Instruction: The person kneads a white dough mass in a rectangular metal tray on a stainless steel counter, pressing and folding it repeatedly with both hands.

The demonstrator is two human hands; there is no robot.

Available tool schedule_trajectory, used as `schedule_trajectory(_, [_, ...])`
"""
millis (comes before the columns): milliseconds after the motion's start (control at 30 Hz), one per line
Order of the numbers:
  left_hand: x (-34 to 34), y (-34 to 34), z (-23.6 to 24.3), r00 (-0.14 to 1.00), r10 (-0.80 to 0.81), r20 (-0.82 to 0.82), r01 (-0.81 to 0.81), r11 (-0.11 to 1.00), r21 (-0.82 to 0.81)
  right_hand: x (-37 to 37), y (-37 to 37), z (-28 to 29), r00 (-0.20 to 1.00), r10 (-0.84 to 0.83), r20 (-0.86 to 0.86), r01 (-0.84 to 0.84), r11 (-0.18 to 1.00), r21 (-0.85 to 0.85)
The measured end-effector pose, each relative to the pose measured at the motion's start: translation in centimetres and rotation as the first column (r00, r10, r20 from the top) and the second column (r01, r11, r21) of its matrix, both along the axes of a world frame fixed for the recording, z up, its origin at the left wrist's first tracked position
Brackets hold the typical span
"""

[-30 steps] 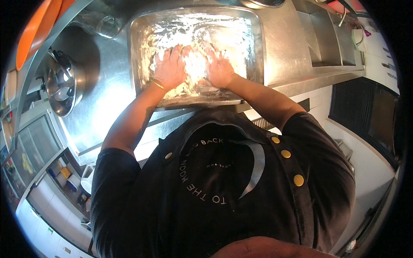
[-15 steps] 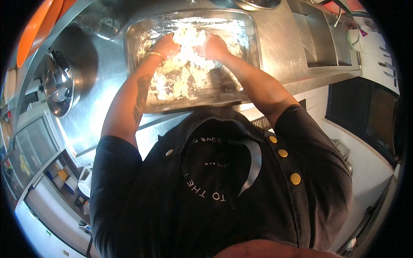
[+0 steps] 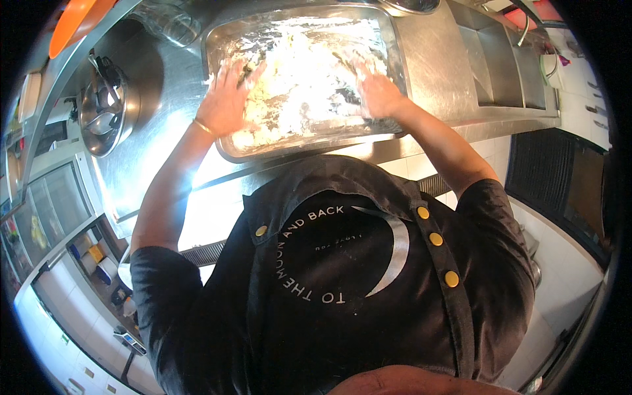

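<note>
A wide metal tray [image 3: 309, 146] sits on the steel counter, holding a crumbly, floury dough mixture [image 3: 283, 99]. Glare washes out much of its middle. Over the tray's left side is my left hand [image 3: 227, 99], fingers spread, at the edge of the mixture. My right hand [image 3: 380, 92] is at the right side of the tray, palm down with its fingers reaching inward; they are somewhat blurred and look stretched out. Neither hand grips anything that I can see.
Left of the tray stands a steel bowl [image 3: 108, 118] with utensils in it. A clear glass container [image 3: 174, 26] is at the back left, below an orange object [image 3: 78, 25]. A steel sink [image 3: 494, 59] lies to the right; another metal bowl [image 3: 415, 5] shows at the back.
My hands were close together in the dough at the tray's back middle. They have come apart to its two sides and nearer to me, and their fingers have opened.
</note>
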State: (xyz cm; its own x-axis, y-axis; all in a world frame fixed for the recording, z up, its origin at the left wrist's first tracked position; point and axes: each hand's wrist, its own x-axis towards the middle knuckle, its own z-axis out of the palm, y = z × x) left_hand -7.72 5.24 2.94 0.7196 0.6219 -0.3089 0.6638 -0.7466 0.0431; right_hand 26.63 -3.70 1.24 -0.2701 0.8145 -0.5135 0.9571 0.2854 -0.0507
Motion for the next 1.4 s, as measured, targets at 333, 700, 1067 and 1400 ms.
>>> schedule_trajectory(333, [1.7,-1.8,-1.4,0.910,-0.137,-0.391,0.141,0.990,-0.019,-2.3,0.8,-7.8,0.979,0.201,0.025,-0.202,0.976,0.081])
schedule_trajectory(700, [5.1,3.1,-7.8,0.840,0.385,0.382,-0.372,0.922,-0.111,-7.2,7.4,-7.7,0.973,-0.189,-0.135,0.229,0.873,0.430])
schedule_trajectory(1067, [4.3,3.0,-7.0,0.375,0.892,0.254,-0.411,0.405,-0.817,-3.0,7.4,-6.4,0.555,-0.612,-0.564,0.616,0.758,-0.217])
schedule_trajectory(1400, [3.2,1.1,-8.9,-0.007,0.955,-0.298,0.056,-0.297,-0.953,-7.3,4.1,2.3,0.852,-0.049,-0.521,0.148,0.977,0.151])
